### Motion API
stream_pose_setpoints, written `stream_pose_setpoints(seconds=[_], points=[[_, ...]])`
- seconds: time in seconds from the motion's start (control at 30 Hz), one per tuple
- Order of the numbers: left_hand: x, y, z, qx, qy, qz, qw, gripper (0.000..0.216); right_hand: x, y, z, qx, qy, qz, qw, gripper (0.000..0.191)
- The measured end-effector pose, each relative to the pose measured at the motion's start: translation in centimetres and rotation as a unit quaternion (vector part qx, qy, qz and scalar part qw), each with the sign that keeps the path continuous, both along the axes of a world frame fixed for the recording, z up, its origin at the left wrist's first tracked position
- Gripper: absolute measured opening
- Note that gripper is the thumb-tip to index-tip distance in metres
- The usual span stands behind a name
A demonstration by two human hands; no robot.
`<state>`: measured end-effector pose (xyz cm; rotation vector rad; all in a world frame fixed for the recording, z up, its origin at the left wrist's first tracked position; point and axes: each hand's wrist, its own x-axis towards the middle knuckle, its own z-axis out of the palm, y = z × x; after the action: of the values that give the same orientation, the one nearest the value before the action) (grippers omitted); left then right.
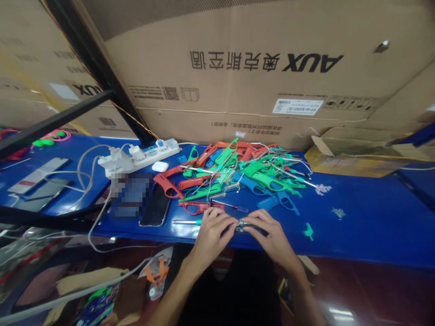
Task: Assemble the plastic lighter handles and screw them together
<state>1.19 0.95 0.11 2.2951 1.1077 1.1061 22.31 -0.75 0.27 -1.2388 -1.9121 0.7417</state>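
Observation:
Near the front edge of the blue table, my left hand (215,230) and my right hand (268,232) meet fingertip to fingertip. Both pinch a small greyish metallic part (240,224), mostly hidden by the fingers. A thin metal tube with a teal end (185,222) lies beside my left hand, running partly behind it. Just beyond the hands rests a screwdriver (239,208) with a clear bluish handle. Behind it spreads a heap of red, green and blue plastic lighter-like casings (261,174) with metal tubes and white wires. A small green plastic piece (308,232) lies to the right.
A white power strip (149,153) with plugs and cables stands at the back left, near phones (158,206) and a white earbud case (160,166). Small pale parts (338,213) lie on the right. An opened carton (356,156) sits back right, against large cardboard boxes (238,90).

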Motion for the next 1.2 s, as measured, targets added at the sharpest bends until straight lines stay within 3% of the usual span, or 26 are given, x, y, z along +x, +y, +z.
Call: stream_pose_setpoints(seconds=[0.37,1.2], points=[[0.33,-0.49,-0.01,0.000,-0.012,0.041,0.999,0.008,0.09,0.14,-0.14,-0.008,0.014,-0.006,1.000,0.017],[-0.09,-0.08,0.32,-0.023,-0.013,0.003,1.000,0.012,0.06,0.10,-0.08,0.017,0.036,0.006,0.999,0.013]])
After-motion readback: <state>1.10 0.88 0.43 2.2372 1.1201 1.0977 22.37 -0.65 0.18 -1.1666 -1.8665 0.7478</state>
